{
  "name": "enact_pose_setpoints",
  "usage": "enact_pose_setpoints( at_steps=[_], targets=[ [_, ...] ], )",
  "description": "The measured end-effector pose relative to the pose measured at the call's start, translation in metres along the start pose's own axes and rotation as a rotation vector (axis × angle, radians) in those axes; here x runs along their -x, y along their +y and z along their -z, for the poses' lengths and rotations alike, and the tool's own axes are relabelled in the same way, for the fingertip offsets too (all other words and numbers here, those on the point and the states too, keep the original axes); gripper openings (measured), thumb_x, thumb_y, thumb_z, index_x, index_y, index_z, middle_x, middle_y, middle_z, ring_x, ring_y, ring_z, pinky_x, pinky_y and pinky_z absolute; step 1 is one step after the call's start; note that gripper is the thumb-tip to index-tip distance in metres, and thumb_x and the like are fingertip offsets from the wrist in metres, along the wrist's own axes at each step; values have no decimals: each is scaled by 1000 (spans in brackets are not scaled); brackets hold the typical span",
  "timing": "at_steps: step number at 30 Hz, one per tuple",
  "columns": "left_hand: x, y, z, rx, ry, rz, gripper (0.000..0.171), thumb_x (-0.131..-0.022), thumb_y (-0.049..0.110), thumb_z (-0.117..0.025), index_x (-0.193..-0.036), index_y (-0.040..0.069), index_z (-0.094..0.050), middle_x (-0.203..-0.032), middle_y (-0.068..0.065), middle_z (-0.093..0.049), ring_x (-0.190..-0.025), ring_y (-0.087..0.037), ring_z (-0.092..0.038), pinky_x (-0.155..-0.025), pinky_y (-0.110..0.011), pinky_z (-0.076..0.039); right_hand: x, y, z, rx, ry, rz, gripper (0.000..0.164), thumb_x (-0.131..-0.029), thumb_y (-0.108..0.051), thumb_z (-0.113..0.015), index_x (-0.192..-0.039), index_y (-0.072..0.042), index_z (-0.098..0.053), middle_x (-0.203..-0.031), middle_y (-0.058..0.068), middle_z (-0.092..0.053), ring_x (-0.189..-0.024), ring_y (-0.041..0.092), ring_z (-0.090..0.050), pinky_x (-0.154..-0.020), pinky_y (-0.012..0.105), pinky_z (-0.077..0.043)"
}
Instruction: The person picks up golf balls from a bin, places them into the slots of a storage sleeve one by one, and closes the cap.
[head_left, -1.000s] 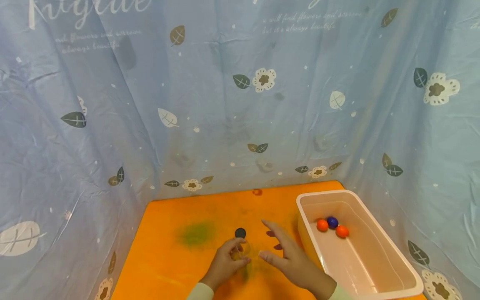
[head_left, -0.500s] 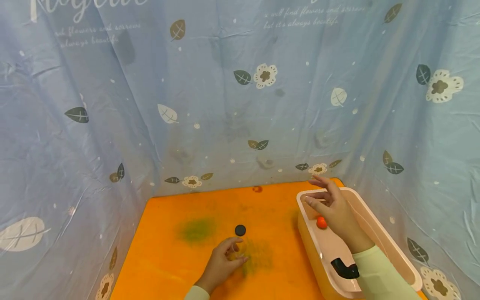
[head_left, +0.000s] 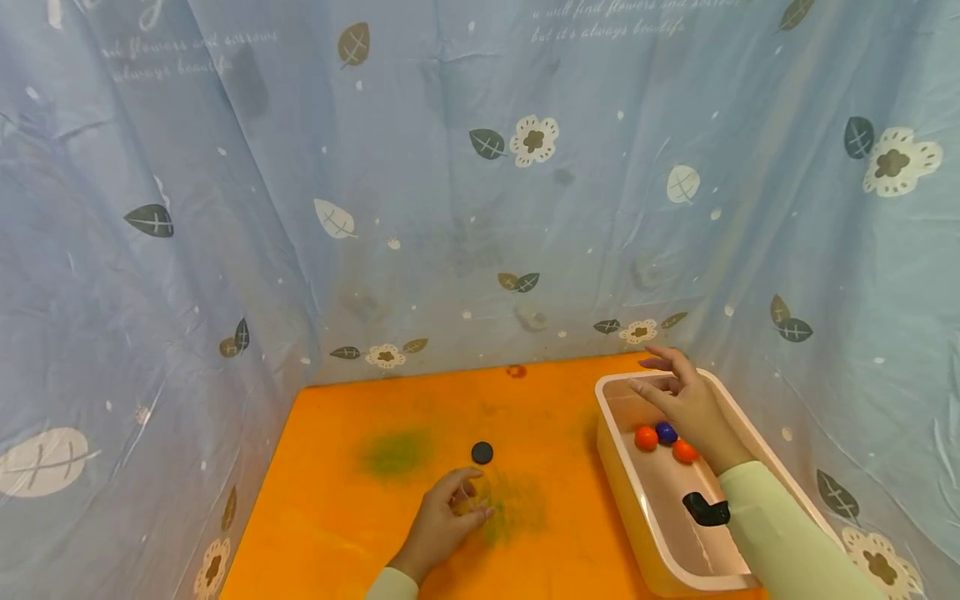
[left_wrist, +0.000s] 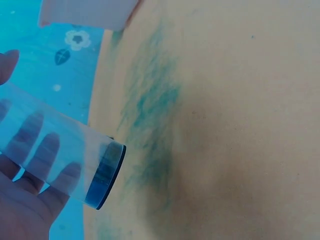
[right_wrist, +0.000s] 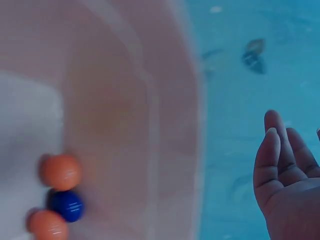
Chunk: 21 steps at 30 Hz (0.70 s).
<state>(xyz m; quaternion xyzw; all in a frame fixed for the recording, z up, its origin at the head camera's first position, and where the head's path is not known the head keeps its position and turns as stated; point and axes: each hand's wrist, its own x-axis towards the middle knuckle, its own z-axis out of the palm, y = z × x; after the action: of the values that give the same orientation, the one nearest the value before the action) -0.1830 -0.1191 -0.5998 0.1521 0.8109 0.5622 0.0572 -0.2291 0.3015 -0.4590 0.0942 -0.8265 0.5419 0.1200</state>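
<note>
One blue leaf-print curtain (head_left: pixel 420 192) hangs behind an orange tabletop (head_left: pixel 337 500) bearing a pale pink rectangular plastic bin (head_left: pixel 628 492). A right hand (head_left: pixel 693 408), fingers loosely bent and holding nothing, hovers over the bin; the left hand (head_left: pixel 441 523) curls round a clear plastic cylinder (left_wrist: pixel 65 142) over the tabletop. Two orange balls (head_left: pixel 646 438) and one blue ball (head_left: pixel 666 433) lie in the bin, a flat black disc (head_left: pixel 482 452) just beyond the left hand.

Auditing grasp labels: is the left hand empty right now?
No, the left wrist view shows the left hand holding a clear cylinder with a dark end cap.
</note>
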Motion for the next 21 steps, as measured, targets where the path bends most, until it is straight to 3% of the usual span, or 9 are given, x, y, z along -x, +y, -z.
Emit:
enact_pose_setpoints(
  at_steps=[8, 15, 21],
  targets=[
    [5, 4, 4, 21, -19, -24, 49, -98, 28, -87, -142, 30, -68, -115, -11, -65, -109, -22, -63, -102, -53, -54, -1, 42, -4, 157, -64, -133, 64, -108, -36, -75, -155, 0, -54, -135, 22, -65, -108, 27, -67, -82, 25, -56],
    [8, 28, 9, 43, -50, -65, 52, -99, 31, -86, -146, 29, -65, -134, -3, -64, -124, -31, -64, -102, -48, -54, -12, 73, -10, 235, -127, -176, 55, -102, -36, -81, -137, 4, -66, -122, 19, -70, -103, 35, -69, -77, 34, -58],
    [11, 49, 10, 24, -73, -90, 51, -100, 33, -85, -147, 31, -65, -134, 3, -63, -124, -30, -65, -100, -46, -54, -13, 101, -6, 276, -167, -252, 60, -101, -35, -83, -135, 10, -63, -122, 26, -70, -99, 34, -69, -77, 38, -58]
  ],
)
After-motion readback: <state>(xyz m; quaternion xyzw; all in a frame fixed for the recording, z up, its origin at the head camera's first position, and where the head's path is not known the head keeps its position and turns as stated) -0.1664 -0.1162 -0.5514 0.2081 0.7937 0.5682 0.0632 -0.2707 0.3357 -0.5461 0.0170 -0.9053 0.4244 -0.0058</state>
